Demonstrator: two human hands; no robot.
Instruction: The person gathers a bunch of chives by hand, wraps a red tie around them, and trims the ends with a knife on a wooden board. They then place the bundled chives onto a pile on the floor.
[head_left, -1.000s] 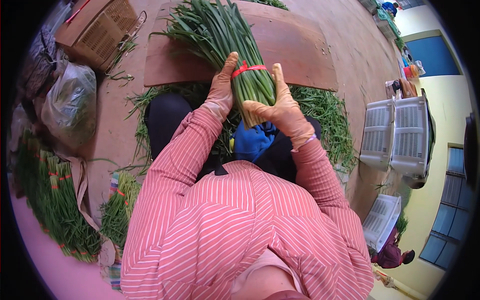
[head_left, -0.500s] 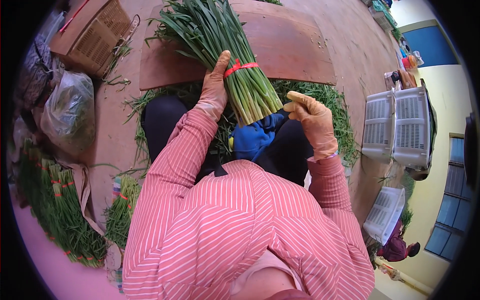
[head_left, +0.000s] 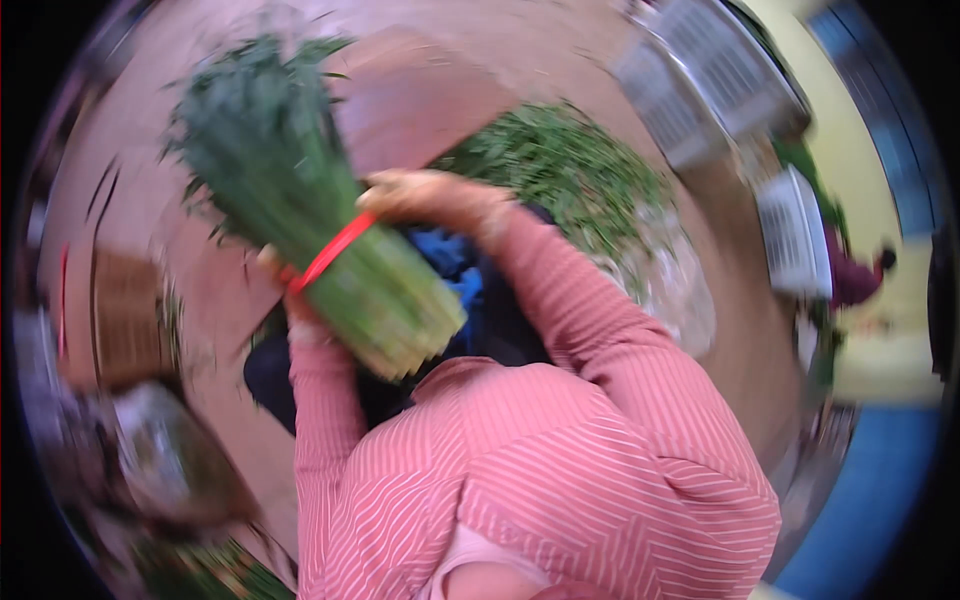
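Note:
A thick bundle of garlic chives (head_left: 365, 290) lies slanted across my lap, held by a red band (head_left: 330, 250). Its dark leaf ends point up and left, and the pale cut ends point toward my body. My left hand (head_left: 280, 285), in an orange-tan glove, grips the bundle's left side near the band; its fingers are partly hidden behind the stalks. From the other side my gloved right hand (head_left: 430, 195) presses on the bundle just above the band, fingers curled against it. Both hands are smeared by motion.
Loose green leaves (head_left: 570, 165) are heaped beyond my right arm, beside a clear plastic sheet (head_left: 675, 290). A brown board (head_left: 410, 95) lies ahead. White crates (head_left: 795, 230) stand at right. A brown crate (head_left: 125, 310) and a filled plastic bag (head_left: 170, 450) are at left.
The bundle has swung left and closer to my body. My right hand, free before, has come onto its side. The whole view has turned toward the right.

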